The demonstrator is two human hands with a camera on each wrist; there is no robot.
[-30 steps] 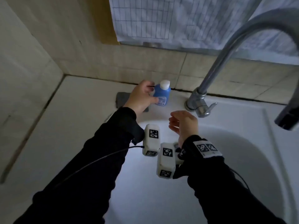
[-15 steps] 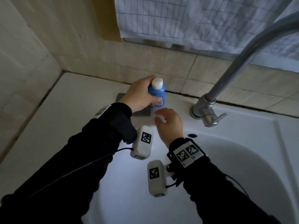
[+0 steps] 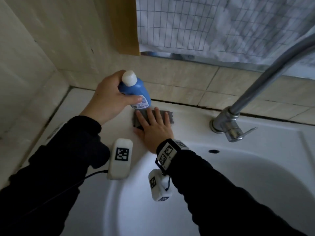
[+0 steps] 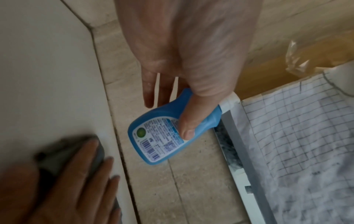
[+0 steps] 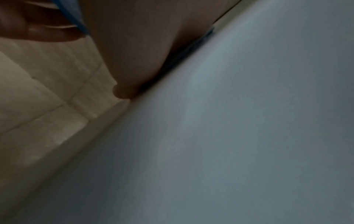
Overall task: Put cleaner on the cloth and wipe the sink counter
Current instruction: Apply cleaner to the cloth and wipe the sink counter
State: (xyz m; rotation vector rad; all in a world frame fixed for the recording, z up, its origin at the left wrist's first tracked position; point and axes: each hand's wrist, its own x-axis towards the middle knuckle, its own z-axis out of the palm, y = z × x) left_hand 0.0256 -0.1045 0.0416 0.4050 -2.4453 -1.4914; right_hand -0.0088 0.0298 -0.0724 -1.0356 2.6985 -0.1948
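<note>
A: Change since half a second ago to be logged. The blue cleaner bottle [image 3: 135, 92] was standing on the surface [image 3: 80, 106] then; it is now lifted clear of it and tilted, white cap [image 3: 129, 78] up and toward the camera, base hanging just above the far left corner of the grey cloth [image 3: 168, 116].

B: Confirmed. The right hand [image 3: 154, 126], which was hovering beside the bottle, is now laid on the cloth. The cloth itself is seen on the white sink surface beside the wall tiles, left of the faucet [image 3: 228, 123].

A: Meaning for the task?

B: It is judged that the dosing step is being set up: cloth pinned, bottle brought over it. The cap appears to be on, so no cleaner is taken to have been applied yet. Wiping is not begun.

A: Hand poses, please.

B: The left hand [image 3: 110, 99] is wrapped round the bottle; in the left wrist view the thumb [image 4: 188, 121] is pressed across the label [image 4: 159, 141] and the fingers are curled behind the body. The right hand is flat, palm down, fingers straight and spread over the cloth, nothing gripped. The right wrist view is dark and blurred; only the surface and part of a hand are made out.
</note>
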